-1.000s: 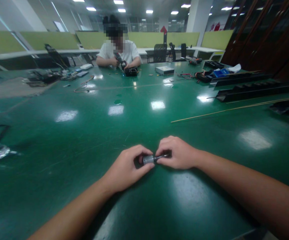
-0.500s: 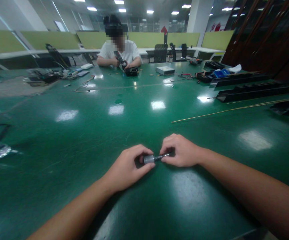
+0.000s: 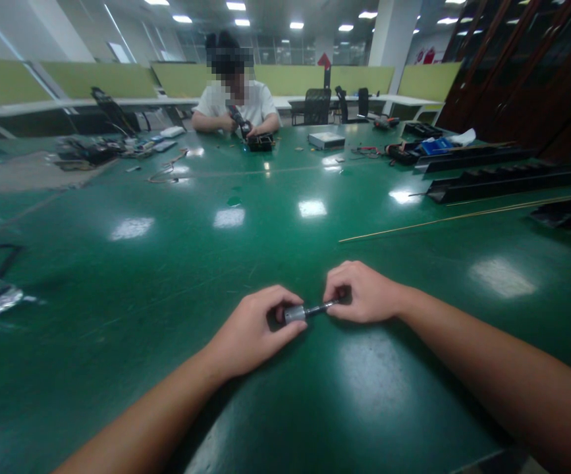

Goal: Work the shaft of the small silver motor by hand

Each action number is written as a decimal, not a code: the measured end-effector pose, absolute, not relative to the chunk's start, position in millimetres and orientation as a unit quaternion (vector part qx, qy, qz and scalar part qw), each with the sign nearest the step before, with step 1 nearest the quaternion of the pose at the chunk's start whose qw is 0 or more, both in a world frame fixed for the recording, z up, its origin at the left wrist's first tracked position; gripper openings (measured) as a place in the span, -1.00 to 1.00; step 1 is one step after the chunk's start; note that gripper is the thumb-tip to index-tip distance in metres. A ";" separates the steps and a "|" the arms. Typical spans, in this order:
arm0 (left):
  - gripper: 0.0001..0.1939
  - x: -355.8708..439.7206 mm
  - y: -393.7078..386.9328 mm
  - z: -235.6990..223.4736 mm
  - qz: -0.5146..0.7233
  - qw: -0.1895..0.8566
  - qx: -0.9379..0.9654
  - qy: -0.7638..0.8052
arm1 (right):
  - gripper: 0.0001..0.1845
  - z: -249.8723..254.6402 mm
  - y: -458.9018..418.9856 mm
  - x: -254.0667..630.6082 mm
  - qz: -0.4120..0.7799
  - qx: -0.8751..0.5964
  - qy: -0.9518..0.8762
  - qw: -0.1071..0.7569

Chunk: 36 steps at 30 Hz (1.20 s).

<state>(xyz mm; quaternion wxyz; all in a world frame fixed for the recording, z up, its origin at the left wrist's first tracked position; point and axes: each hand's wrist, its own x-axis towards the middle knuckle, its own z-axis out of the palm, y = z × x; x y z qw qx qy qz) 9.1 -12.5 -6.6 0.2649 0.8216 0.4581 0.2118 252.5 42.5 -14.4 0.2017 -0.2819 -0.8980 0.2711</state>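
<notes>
Head camera is looking across a green table (image 3: pixel 176 263), where a silver cylinder (image 3: pixel 294 315) is lying between the two hands on the near side, about the middle. The left hand (image 3: pixel 245 332) is grasping the cylinder, thumb and forefinger closing on opposite sides of it, while the right hand (image 3: pixel 364 293) is pinching the far-right end of a slim dark shaft (image 3: pixel 319 308) that is jutting rightward from it. Whether shaft and cylinder are forming one piece, I cannot tell. The step in hand, as I am judging it, is working the shaft while bracing the cylinder; any next move is calling for a firm left hold and for keeping the shaft in line. Among the containers, a black case (image 3: pixel 404 153) at far right is sitting beside a blue item (image 3: pixel 436 145), its contents being too small to tell. A black open-looking box (image 3: pixel 421 130) is standing farther back, its inside not showing clearly. A shallow white box (image 3: pixel 326 139) is resting near the far edge, right of a co-worker (image 3: pixel 236 99) who is bending over a black boxy part (image 3: pixel 260 143); its inside is not showing.
</notes>
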 end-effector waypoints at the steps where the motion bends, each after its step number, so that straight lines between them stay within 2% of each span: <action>1: -0.79 9.2 -12.6 -6.5 0.212 0.264 0.822 0.458 | -0.95 -14.3 43.1 253.0 0.272 -0.283 -0.898 0.200; 28: -0.81 9.9 -14.8 -4.9 0.217 0.264 0.823 0.454 | -0.89 -8.3 53.3 266.2 0.342 -0.294 -0.880 0.146; 36: -0.77 9.7 -13.2 -7.1 0.218 0.261 0.825 0.451 | -0.84 -12.8 43.1 252.1 0.340 -0.288 -0.879 0.172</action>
